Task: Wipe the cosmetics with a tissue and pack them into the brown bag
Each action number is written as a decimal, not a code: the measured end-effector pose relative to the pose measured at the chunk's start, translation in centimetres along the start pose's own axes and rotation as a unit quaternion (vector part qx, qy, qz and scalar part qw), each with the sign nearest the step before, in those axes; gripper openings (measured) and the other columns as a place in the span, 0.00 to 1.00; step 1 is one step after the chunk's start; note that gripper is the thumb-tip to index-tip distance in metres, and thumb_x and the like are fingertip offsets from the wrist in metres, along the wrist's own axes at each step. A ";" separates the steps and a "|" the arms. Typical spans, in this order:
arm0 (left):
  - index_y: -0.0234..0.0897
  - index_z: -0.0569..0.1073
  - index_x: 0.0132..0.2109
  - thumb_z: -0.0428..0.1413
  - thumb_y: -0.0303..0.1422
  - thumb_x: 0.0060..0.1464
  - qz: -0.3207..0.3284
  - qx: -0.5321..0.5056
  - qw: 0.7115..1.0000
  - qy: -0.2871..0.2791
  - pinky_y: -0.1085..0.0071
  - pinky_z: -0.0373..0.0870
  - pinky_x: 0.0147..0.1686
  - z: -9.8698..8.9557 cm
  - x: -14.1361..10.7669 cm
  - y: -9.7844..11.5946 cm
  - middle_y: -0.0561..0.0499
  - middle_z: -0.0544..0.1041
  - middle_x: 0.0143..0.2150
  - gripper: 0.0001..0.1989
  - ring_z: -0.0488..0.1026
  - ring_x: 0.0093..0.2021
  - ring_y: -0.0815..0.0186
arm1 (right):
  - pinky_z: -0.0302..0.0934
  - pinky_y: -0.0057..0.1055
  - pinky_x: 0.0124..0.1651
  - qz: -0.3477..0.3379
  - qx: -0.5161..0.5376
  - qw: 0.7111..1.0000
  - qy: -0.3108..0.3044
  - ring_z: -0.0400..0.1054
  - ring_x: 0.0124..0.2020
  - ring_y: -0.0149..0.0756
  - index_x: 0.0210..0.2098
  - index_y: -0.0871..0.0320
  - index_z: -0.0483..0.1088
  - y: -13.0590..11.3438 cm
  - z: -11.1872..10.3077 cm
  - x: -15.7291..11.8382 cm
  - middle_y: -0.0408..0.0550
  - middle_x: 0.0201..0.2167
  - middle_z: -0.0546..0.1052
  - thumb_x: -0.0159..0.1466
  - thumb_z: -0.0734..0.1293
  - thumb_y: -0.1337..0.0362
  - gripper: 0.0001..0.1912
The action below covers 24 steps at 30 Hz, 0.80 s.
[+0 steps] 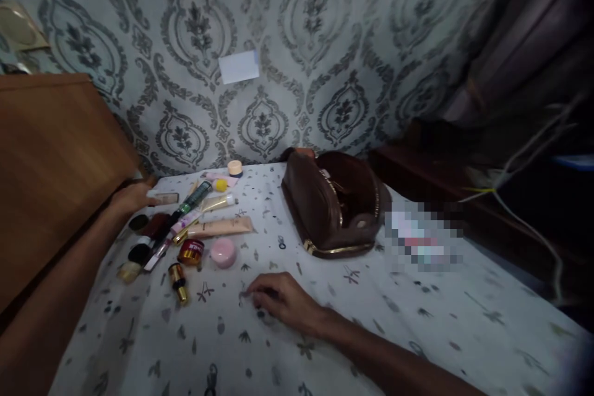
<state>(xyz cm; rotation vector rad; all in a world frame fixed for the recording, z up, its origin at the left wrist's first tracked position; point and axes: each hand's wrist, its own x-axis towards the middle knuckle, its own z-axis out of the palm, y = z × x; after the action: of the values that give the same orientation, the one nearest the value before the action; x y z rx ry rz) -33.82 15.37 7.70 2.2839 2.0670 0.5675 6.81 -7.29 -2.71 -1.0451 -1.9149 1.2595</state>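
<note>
At the table's (260, 359) far left, the left hand (131, 197) seems to be handling a small pale item (167, 198), its grip unclear, the next move calling for a sure pinch, while the right hand's (285, 302) grip curls loosely, empty.

On the cloth (371, 315), the bag (301, 198) stands near the wall (315, 111), right of the cosmetics (202, 198). Among these, a tube (225, 226) lies behind two jars (223, 253) set side by side; a bottle (177, 281) lies before them. Another jar (235, 168) stands farthest back. The left hand (132, 198) is left of the cosmetics, beside the cabinet (60, 154); the right hand (285, 300) is before the bag, right of the bottle.
</note>
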 end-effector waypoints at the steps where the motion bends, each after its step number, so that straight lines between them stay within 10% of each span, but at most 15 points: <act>1: 0.39 0.73 0.26 0.64 0.50 0.34 0.001 0.014 1.000 -0.007 0.61 0.71 0.34 -1.1 -0.4 0.8 0.49 0.72 0.20 0.19 0.73 0.27 0.56 | 0.61 0.24 0.32 0.000 -0.002 1.000 0.003 0.69 0.27 0.29 0.39 0.61 0.78 0.1 0.0 -0.1 0.45 0.28 0.79 0.62 0.62 0.68 0.12; 7: 0.42 0.77 0.34 0.58 0.55 0.40 0.085 0.062 0.993 -0.061 0.66 0.71 0.37 -4.6 -5.2 9.7 0.51 0.79 0.33 0.22 0.76 0.37 0.54 | 0.67 0.35 0.46 -0.080 -0.082 0.990 0.078 0.70 0.43 0.37 0.64 0.59 0.59 0.2 0.2 -1.0 0.53 0.48 0.75 0.63 0.66 0.63 0.30; 11: 0.48 0.79 0.37 0.58 0.52 0.46 0.212 0.018 0.964 -0.162 0.67 0.71 0.37 -1.3 -11.6 17.2 0.52 0.80 0.39 0.17 0.77 0.41 0.55 | 0.52 0.47 0.66 -0.182 -0.177 0.957 0.142 0.51 0.66 0.49 0.69 0.61 0.46 -0.2 0.7 -1.6 0.64 0.65 0.58 0.60 0.71 0.58 0.45; 15: 0.50 0.78 0.40 0.58 0.44 0.49 0.281 0.004 0.944 -0.173 0.64 0.71 0.42 2.5 -16.9 22.8 0.49 0.81 0.44 0.11 0.77 0.46 0.52 | 0.54 0.51 0.63 -0.140 -0.219 0.959 0.109 0.56 0.62 0.53 0.69 0.61 0.42 -0.2 1.3 -1.5 0.64 0.61 0.63 0.59 0.71 0.58 0.49; 24: 0.42 0.74 0.52 0.55 0.47 0.56 0.184 -0.161 0.966 -0.080 0.60 0.70 0.50 5.0 -19.0 24.3 0.46 0.78 0.52 0.21 0.73 0.55 0.52 | 0.64 0.39 0.54 -0.077 -0.116 0.972 0.189 0.69 0.50 0.44 0.56 0.61 0.63 1.0 0.8 -1.0 0.55 0.51 0.73 0.58 0.64 0.72 0.25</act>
<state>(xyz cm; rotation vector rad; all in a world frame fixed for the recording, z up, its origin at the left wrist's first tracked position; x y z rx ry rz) -10.28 -4.91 4.07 2.4256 1.3684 0.6469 6.94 -8.26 -3.94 -1.1350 -1.8273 0.7025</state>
